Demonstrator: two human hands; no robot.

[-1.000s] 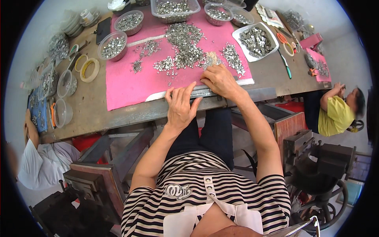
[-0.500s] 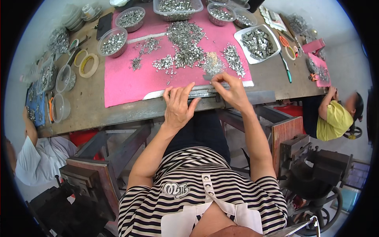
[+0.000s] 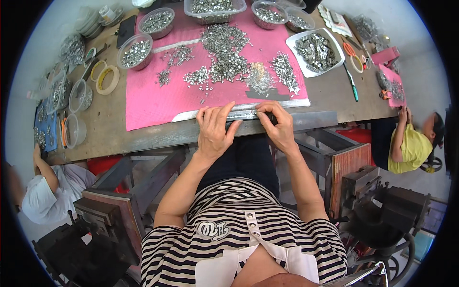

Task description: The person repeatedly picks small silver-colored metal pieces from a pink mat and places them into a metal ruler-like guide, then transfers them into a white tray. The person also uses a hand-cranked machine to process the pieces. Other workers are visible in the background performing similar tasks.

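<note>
The long brown wooden desk (image 3: 143, 138) carries a pink rectangular mat (image 3: 158, 100) that covers its middle. On the mat lies a large loose heap of small silver metal parts (image 3: 224, 52), unsorted, with smaller clusters beside it. Round clear plastic bowls (image 3: 135, 50) and a white rectangular tray (image 3: 315, 50) at the far edge already contain metal parts; judged from this, sorting is partly done and the bulk remains.

A long narrow silver metal strip (image 3: 244, 114) lies along the near edge of the mat. The left hand (image 3: 213, 131) rests flat on the strip, fingers extended, gripping nothing. The right hand (image 3: 279, 125) curls over the right portion of the strip, fingers bent and pinching at it; whether a small part is held cannot be determined.
</note>
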